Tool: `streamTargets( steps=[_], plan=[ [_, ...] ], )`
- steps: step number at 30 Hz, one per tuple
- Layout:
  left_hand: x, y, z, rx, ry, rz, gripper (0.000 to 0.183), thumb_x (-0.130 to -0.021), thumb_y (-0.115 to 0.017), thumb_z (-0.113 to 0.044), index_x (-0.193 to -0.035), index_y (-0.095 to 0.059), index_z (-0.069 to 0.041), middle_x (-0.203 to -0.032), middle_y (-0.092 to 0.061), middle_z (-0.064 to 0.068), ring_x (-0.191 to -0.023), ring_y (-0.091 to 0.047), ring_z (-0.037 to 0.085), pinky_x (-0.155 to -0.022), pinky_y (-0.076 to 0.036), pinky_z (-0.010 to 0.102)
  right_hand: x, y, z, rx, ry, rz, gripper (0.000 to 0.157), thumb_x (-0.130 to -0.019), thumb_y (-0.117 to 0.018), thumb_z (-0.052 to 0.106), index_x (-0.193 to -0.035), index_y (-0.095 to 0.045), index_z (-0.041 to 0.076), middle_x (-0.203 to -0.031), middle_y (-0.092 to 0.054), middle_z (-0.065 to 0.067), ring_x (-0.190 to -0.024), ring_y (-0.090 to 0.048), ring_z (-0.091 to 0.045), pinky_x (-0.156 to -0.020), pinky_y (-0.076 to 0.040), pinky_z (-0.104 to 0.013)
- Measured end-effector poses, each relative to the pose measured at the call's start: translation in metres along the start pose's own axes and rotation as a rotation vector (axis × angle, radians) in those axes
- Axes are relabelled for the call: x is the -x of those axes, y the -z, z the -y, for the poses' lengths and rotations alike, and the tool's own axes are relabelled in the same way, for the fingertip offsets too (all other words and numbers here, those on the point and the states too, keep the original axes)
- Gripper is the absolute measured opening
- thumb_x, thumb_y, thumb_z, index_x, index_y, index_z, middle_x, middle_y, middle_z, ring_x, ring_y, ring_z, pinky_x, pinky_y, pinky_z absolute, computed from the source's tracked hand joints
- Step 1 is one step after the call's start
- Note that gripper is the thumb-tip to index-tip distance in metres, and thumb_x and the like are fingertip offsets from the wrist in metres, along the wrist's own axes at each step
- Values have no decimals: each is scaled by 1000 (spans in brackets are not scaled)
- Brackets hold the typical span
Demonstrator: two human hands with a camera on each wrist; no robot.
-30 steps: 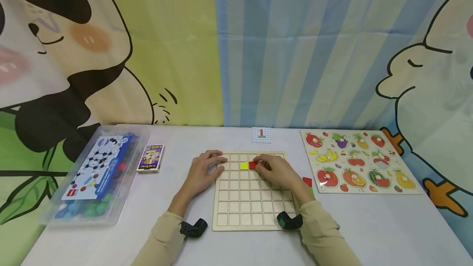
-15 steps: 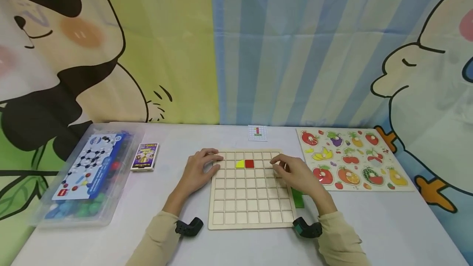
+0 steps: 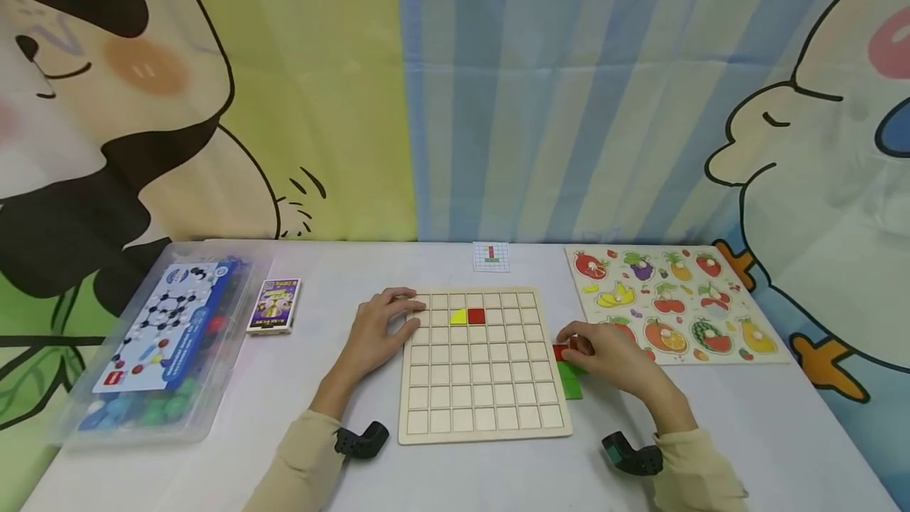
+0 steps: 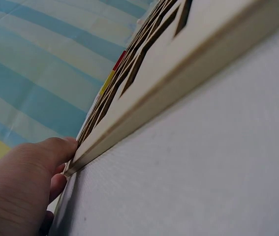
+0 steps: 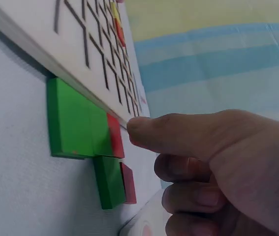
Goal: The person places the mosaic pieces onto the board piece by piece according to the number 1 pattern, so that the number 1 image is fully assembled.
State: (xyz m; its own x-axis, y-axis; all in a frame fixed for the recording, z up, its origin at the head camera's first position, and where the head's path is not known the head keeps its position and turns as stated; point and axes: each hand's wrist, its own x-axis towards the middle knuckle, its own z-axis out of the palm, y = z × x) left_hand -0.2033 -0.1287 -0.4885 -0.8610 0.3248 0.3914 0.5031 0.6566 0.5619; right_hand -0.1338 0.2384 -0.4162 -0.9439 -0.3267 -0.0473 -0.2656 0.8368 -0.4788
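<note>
We log left hand [image 3: 377,334] loose against grid board [image 3: 483,374]; right hand [image 3: 617,354] at red tile [image 3: 558,352], grasp unclear, green tiles [image 3: 570,383] beside.

Head camera looking forward and down from above and behind the fingers of left hand [image 3: 377,334] and right hand [image 3: 614,354], taking in whole grid board [image 3: 486,374]. Wrist cameras sitting low, close behind their own fingers, tilted, facing striped curtain [image 3: 604,85] beyond. All three sharing yellow tile [image 3: 458,317] and red tile [image 3: 476,316], between both hands' fingers.
</note>
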Motion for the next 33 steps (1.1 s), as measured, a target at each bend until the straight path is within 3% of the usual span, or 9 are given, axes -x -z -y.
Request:
streamTargets(
  steps=[3,10,20,29,33],
  plan=[
    [1,-1,0,3,-5,-1,23,-87,-68,-24,-110,-69,-24,-124,-60,1,-111,-57,25,-89,-36,48,1,-5,-2,16,28,-3,17,-85,-70,17,-101,-68,13,-59,-40,8,-52,-34,-2,-51,-29,-19],
    [2,-3,-1,2,-3,5,23,-87,-69,-24,-109,-70,-24,-124,-60,1,-109,-58,26,-89,-37,49,3,-11,-2,7,-28,25,18,-85,-69,16,-103,-68,14,-60,-40,8,-53,-35,-3,-51,-29,-19],
    [2,0,0,-4,-17,0,24,-86,-69,-25,-111,-70,-24,-124,-59,1,-109,-58,26,-88,-36,49,0,-11,0,-18,-18,13,14,-85,-69,15,-94,-58,15,-59,-40,6,-52,-35,-4,-50,-28,-20],
    [-1,-1,0,-51,-100,75,32,-85,-69,-35,-117,-66,-29,-126,-57,-3,-108,-52,21,-85,-35,44,1,-3,0,-69,-10,-20,16,-86,-69,22,-88,-55,15,-63,-43,5,-55,-40,-4,-51,-33,-20],
    [-2,1,-5,-87,-89,85,31,-85,-69,-34,-116,-67,-27,-123,-59,-3,-105,-52,22,-83,-35,44,-1,0,3,-104,13,-35,15,-87,-68,22,-89,-55,15,-69,-49,6,-59,-44,-5,-52,-37,-20]
  ],
)
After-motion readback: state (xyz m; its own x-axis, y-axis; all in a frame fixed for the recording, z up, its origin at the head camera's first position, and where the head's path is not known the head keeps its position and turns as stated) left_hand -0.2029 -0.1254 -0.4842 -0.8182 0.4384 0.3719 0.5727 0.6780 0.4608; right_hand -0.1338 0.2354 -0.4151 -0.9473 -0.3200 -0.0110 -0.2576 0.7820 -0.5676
